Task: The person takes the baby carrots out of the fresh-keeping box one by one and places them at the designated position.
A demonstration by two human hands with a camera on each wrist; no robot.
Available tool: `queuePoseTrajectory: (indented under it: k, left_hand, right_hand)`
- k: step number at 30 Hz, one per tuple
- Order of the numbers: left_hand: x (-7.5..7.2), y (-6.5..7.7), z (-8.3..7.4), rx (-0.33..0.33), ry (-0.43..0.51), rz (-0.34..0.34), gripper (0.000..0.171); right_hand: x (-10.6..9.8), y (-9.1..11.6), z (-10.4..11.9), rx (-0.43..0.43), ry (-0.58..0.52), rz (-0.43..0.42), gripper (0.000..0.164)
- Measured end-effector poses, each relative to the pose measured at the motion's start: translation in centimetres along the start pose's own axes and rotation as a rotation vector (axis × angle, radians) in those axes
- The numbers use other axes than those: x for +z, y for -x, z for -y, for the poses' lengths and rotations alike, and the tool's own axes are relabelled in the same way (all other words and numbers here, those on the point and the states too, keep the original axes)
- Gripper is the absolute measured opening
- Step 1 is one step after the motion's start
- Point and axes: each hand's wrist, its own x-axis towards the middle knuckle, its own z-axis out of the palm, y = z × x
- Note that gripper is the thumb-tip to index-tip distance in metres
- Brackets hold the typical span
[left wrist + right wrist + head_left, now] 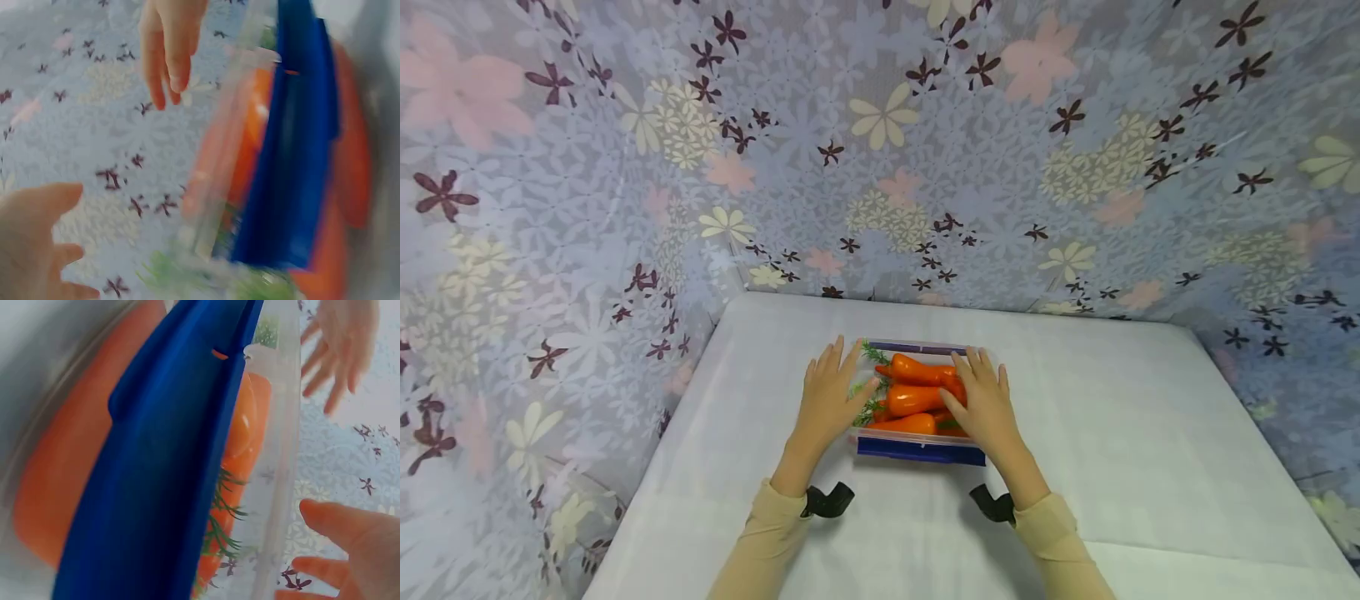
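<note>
A clear plastic box [917, 436] with blue latches stands on the table, holding several orange carrots [913, 400] with green leafy tops [868, 413]. Above its left side is my left hand [827, 400], fingers spread and nothing held. My right hand [988, 404] is over the right side, its fingers likewise extended. Both wrist views show a gap between the hands and the box. The near blue latch [284, 162] fills much of the left wrist view, which is blurred. In the right wrist view, carrots show through the clear wall on both sides of the latch [156, 437].
A white cloth covers the table [1120, 433], which extends to both sides of the box. Behind and beside it hangs flowered fabric [880, 167]. Black wrist mounts [829, 500] sit at both sleeves [767, 533].
</note>
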Motion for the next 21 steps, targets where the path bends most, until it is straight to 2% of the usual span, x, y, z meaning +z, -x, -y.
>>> queuePoseTrajectory:
  k: [5,8,12,17,21]
  left_hand:
    - [1.2,2.3,1.8,-0.093,0.173,-0.062,0.078]
    - [2.5,3.2,2.3,-0.157,0.293,-0.069,0.085]
    - [4.0,3.9,2.4,-0.166,0.374,-0.054,0.096]
    - [5.1,4.4,2.6,-0.126,0.399,-0.069,0.104]
    - [5.6,4.7,3.1,-0.152,0.421,-0.064,0.107]
  right_hand:
    - [0.9,-0.2,-0.1,-0.158,-0.164,-0.012,0.058]
    - [1.3,-0.5,-0.3,-0.222,-0.227,0.008,0.056]
    - [1.8,-0.5,-0.8,-0.190,-0.213,0.068,0.053]
    - [2.7,-0.2,-1.5,-0.132,-0.228,0.094,0.047]
    - [3.3,-0.4,-1.7,-0.111,-0.268,0.107,0.045]
